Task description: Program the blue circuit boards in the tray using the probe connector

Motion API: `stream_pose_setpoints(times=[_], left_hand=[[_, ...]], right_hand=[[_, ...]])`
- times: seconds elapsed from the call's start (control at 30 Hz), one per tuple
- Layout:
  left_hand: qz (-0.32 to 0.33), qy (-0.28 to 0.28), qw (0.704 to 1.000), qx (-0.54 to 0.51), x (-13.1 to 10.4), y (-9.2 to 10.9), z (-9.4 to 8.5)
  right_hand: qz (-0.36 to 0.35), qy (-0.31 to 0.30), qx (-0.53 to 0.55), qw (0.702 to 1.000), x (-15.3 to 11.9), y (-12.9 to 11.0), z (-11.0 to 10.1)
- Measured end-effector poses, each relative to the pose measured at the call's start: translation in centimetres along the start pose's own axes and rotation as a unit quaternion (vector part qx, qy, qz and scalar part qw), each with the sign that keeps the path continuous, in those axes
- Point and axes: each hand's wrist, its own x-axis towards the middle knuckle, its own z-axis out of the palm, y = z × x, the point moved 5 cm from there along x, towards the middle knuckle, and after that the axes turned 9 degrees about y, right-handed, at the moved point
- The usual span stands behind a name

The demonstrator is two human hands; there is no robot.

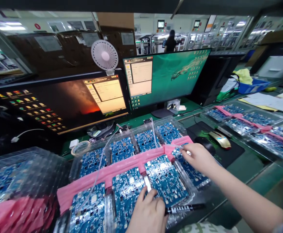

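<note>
A clear plastic tray (110, 210) holds several blue circuit boards (165, 178), with a pink strip (131, 160) lying across them. My right hand (197, 158) is closed in a pinch above the strip's right end, at the tip of a thin pale cable or strip; what its fingers hold is too small to make out. Near the tray's front, my left hand (147, 210) has bent fingers around the lower end of a small white piece (146, 182) between two boards. A black marker (185, 208) lies beside my left hand.
Stacked trays with pink strips (25, 181) stand at the left, another filled tray (253, 124) at the right. Behind are two monitors (165, 81), a small fan (104, 55), a mouse (219, 139) on a black pad and a blue basket (253, 86). A person (170, 43) stands far back.
</note>
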Motion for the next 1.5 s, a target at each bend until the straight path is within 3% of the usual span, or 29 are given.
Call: stream_pose_setpoints(times=[0.1, 0.2, 0.73, 1.2, 1.5], left_hand=[[0.003, 0.015, 1.000, 0.008, 0.1, -0.1, 0.1], [0.009, 0.034, 0.999, 0.006, -0.1, -0.2, 0.5], [-0.002, 0.012, 1.000, -0.012, 0.0, 0.0, 0.1], [-0.025, -0.013, 0.999, -0.025, 0.3, 0.1, -0.5], [0.001, 0.015, 1.000, -0.023, -0.2, -0.4, 0.0]], right_hand=[[0.050, -0.019, 0.034, 0.998, -0.5, 4.1, 0.5], [0.051, -0.032, 0.046, 0.997, -1.3, 5.6, 1.6], [-0.011, -0.080, 0.041, 0.996, -1.6, 4.8, 2.2], [-0.079, -0.114, -0.055, 0.989, -1.3, 3.8, 2.5], [-0.095, -0.096, -0.077, 0.988, -1.9, 3.9, 2.3]])
